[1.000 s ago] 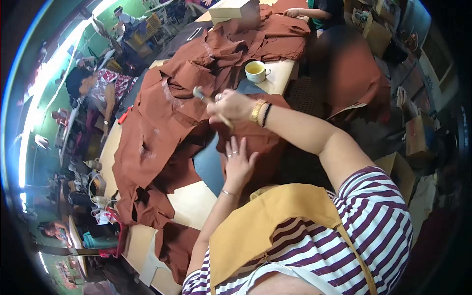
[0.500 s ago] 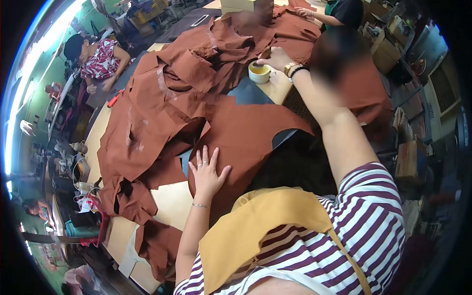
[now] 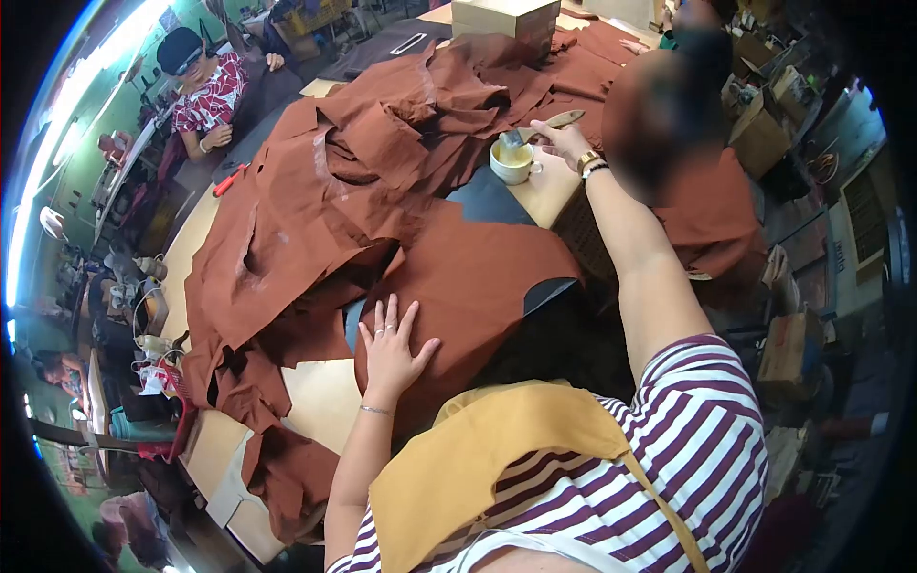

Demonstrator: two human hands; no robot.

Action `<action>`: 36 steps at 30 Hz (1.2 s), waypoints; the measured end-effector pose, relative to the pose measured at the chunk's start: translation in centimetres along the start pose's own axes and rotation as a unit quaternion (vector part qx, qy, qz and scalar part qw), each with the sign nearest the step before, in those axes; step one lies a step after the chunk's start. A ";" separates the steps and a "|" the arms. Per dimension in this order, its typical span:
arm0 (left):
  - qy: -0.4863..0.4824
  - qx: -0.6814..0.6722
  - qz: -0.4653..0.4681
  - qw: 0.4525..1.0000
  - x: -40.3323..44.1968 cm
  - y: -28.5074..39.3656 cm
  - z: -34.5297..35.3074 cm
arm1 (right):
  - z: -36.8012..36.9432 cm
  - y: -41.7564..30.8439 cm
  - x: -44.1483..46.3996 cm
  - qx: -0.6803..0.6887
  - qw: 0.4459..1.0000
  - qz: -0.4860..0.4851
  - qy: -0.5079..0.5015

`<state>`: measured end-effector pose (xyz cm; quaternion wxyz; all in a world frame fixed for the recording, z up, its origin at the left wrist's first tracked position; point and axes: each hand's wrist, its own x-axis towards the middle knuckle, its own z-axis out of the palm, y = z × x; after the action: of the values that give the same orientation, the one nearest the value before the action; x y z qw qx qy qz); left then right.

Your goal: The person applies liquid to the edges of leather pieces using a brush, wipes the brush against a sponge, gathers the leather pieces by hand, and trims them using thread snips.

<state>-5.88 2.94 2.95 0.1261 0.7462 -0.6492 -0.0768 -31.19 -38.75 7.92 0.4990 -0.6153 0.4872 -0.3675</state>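
My left hand (image 3: 394, 350) lies flat with fingers spread on a reddish-brown fabric piece (image 3: 468, 263), pressing it against the table. In my right hand (image 3: 565, 143) is a flat brush (image 3: 567, 118) with a wooden handle. Its head points down into a white cup (image 3: 513, 173) that has a handle and holds pale yellow liquid or paste. A dark blue-grey sheet (image 3: 490, 199) shows between the fabric and the cup. Beyond my left hand lies a large crumpled heap of the same brown fabric (image 3: 296, 205).
Red-handled scissors (image 3: 229, 180) lie at the table's left edge. A cardboard box (image 3: 504, 17) stands at the far end. One person (image 3: 205, 100) sits at the left, and another person, blurred, is at the right beside more brown fabric (image 3: 707, 224). Pale board (image 3: 325, 396) shows near my left forearm.
My right hand has tilted the brush, so its handle and head now show at the cup. My left hand stays flat on the fabric. The person at left has raised their head.
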 end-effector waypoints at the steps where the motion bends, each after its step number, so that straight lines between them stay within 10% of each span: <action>1: 0.000 -0.003 0.000 1.000 0.0 0.0 0.0 | -0.4 -0.9 -0.7 0.003 0.999 -0.029 0.015; 3: -0.003 0.000 -0.002 1.000 0.1 -0.1 0.2 | -0.6 -1.9 -1.5 0.074 0.993 -0.096 -0.004; 7: -0.028 -0.016 -0.042 0.999 0.5 0.6 0.1 | -0.5 -2.5 -5.1 -0.199 0.953 -0.229 0.002; 10: -0.019 -0.013 -0.058 0.998 0.6 1.0 0.8 | 0.2 -2.0 -8.1 -0.423 0.819 -0.387 0.016; 14: -0.004 0.017 -0.039 0.999 0.8 1.3 1.2 | 2.9 -1.6 -10.1 -0.431 0.836 -0.338 0.003; 20: -0.013 0.017 -0.005 1.000 1.3 0.7 0.9 | 3.1 -6.4 -13.8 0.007 0.972 -0.233 0.029; 26: 0.001 0.011 0.027 1.000 3.1 0.3 1.6 | -3.6 -8.2 -18.7 0.350 0.929 -0.117 0.039; 36: 0.007 0.016 0.047 0.999 4.7 1.1 1.9 | -5.1 0.5 -27.1 0.308 0.941 0.018 0.135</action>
<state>-6.75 -1.98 1.71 0.1222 0.7170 -0.6840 -0.0549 -43.03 -13.90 9.53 0.6001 -0.3668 0.4240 -0.5706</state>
